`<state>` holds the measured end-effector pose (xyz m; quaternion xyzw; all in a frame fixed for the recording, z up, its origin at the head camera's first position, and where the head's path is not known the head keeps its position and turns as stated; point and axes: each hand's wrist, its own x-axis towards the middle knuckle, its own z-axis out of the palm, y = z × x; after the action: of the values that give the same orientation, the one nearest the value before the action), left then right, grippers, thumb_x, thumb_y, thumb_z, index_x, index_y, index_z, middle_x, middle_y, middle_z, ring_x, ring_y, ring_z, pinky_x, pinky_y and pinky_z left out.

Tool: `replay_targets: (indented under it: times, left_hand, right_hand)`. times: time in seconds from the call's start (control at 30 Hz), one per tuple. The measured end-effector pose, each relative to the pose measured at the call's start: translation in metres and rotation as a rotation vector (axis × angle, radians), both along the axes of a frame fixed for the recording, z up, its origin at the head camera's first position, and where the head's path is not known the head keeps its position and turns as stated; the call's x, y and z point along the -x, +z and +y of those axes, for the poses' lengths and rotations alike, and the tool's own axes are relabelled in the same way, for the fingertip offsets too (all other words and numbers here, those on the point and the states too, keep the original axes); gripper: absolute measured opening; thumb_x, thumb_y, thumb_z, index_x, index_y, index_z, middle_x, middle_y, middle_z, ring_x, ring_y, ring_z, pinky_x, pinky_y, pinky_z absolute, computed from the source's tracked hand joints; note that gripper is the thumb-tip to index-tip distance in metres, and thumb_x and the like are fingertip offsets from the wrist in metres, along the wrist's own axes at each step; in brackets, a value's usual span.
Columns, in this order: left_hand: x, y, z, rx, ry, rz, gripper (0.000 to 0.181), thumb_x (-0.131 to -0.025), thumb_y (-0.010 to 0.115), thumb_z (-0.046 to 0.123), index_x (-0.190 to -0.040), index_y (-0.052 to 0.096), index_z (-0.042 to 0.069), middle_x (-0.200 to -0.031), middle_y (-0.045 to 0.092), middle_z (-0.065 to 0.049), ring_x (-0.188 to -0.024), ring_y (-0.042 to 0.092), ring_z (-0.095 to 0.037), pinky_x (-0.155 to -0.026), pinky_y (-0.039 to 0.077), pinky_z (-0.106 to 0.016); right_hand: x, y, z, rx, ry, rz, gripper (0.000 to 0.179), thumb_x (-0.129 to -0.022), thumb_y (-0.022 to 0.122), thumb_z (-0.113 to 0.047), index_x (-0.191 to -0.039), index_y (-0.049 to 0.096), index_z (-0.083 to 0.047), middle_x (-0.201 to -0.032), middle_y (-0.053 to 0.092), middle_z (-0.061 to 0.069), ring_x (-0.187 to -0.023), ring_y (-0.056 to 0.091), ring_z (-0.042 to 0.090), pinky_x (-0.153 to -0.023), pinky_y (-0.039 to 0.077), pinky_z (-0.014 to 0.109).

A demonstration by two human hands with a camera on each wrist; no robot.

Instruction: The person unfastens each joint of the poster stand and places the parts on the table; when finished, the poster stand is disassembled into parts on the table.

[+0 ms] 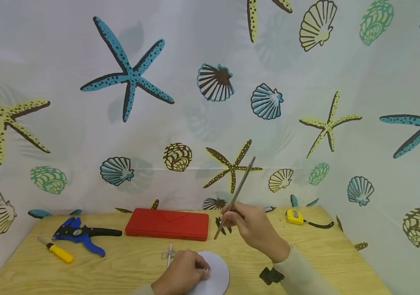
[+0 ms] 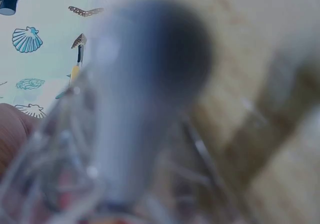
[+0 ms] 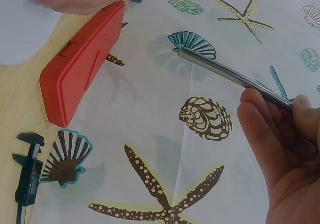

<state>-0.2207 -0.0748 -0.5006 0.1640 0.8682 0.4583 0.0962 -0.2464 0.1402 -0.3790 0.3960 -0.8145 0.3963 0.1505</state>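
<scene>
My right hand (image 1: 255, 227) pinches a slim metal rod (image 1: 237, 190) and holds it tilted above the table; in the right wrist view the bare end of the rod (image 3: 225, 71) points away from the fingers. Low in the head view, my left hand (image 1: 182, 270) lies over a white disc (image 1: 215, 270), thumb and fingertips pinching a small white piece at its middle. Beside that hand a thin white rod (image 1: 169, 254) with a clear piece shows, partly hidden. A blurred grey round-ended thing (image 2: 150, 68) and clear plastic fill much of the left wrist view.
Behind the hands lies a red case (image 1: 167, 224). Black calipers (image 3: 29, 179) lie beside it. To the left are a blue wire stripper (image 1: 78, 233) and a yellow-handled screwdriver (image 1: 60, 252); to the right, a yellow tape measure (image 1: 294, 217). A shell-patterned curtain (image 1: 180, 123) hangs behind the table.
</scene>
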Motion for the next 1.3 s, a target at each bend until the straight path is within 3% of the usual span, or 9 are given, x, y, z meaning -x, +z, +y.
replay_targets:
  times: [0.33, 0.63, 1.13, 1.3]
  left_hand:
    - [-0.001, 0.0, 0.002, 0.007, 0.023, 0.024, 0.006, -0.081, 0.08, 0.006, -0.086, 0.082, 0.009, -0.081, 0.075, 0.004, -0.076, 0.064, -0.008, -0.064, 0.053, -0.026]
    - [-0.004, 0.003, 0.003, 0.017, 0.033, 0.034, 0.006, -0.08, 0.081, 0.005, -0.085, 0.081, 0.009, -0.078, 0.075, 0.005, -0.074, 0.063, -0.008, -0.064, 0.052, -0.026]
    - [-0.002, -0.001, 0.003, 0.026, 0.046, 0.019, 0.006, -0.079, 0.082, 0.007, -0.084, 0.081, 0.011, -0.078, 0.075, 0.005, -0.074, 0.062, -0.007, -0.064, 0.051, -0.026]
    - [-0.003, 0.0, 0.003, 0.024, 0.046, 0.025, 0.006, -0.08, 0.081, 0.007, -0.085, 0.081, 0.011, -0.078, 0.074, 0.005, -0.073, 0.062, -0.008, -0.063, 0.051, -0.025]
  right_hand:
    - [0.002, -0.001, 0.006, 0.019, -0.024, 0.003, 0.014, -0.102, 0.058, -0.011, -0.098, 0.07, -0.004, -0.085, 0.075, 0.006, -0.072, 0.074, 0.007, -0.066, 0.059, 0.018]
    - [0.003, -0.007, 0.013, 0.034, -0.035, -0.008, 0.016, -0.102, 0.058, -0.012, -0.096, 0.071, -0.005, -0.079, 0.074, 0.004, -0.068, 0.073, 0.009, -0.065, 0.06, 0.02]
    - [-0.001, -0.022, 0.029, 0.049, -0.056, -0.134, 0.02, -0.103, 0.058, -0.016, -0.092, 0.072, -0.008, -0.076, 0.074, 0.006, -0.063, 0.072, 0.014, -0.059, 0.06, 0.025]
    - [-0.001, -0.026, 0.034, 0.043, -0.066, -0.142, 0.019, -0.102, 0.059, -0.016, -0.09, 0.072, -0.01, -0.073, 0.074, 0.004, -0.059, 0.069, 0.012, -0.057, 0.059, 0.027]
